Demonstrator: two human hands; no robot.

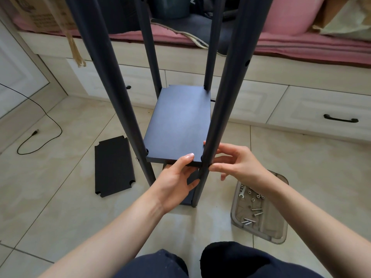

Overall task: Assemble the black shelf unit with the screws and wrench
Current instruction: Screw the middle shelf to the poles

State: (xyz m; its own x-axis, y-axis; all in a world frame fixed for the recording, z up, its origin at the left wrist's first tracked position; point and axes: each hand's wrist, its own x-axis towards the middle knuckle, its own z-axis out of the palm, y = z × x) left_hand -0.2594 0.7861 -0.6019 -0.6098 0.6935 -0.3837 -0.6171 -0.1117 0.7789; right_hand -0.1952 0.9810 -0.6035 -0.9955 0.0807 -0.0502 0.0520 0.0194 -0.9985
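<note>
**Fixing the shelf board to the front right pole**

Halfway through building, by the look of it. Black shelf unit (pixel 178 109) standing upright on the tiled floor (pixel 70 197), right in front of the knees. Four long dark poles going up and out of view. One flat black shelf board (pixel 178 121) sitting level between the poles, with round notches at the corners hugging them. Another board lower down, mostly hidden. One more loose board (pixel 113 166) lying flat on the floor to the left, well apart from the frame.

Left hand (pixel 177 181) holding the front edge of the shelf board, thumb on top, fingers curled under. Right hand (pixel 234 162) at the front right pole (pixel 216 121), fingertips pinched together at the joint, likely on a small screw, too tiny to tell. Other fingers spread loose.

Next move, probably: keep the board steady, line up the hole, twist the screw in, then reach for the wrench (pixel 242 193).

Clear tray (pixel 279 235) on the floor beside the right arm, with screws (pixel 251 217), nuts and the little wrench inside.
</note>
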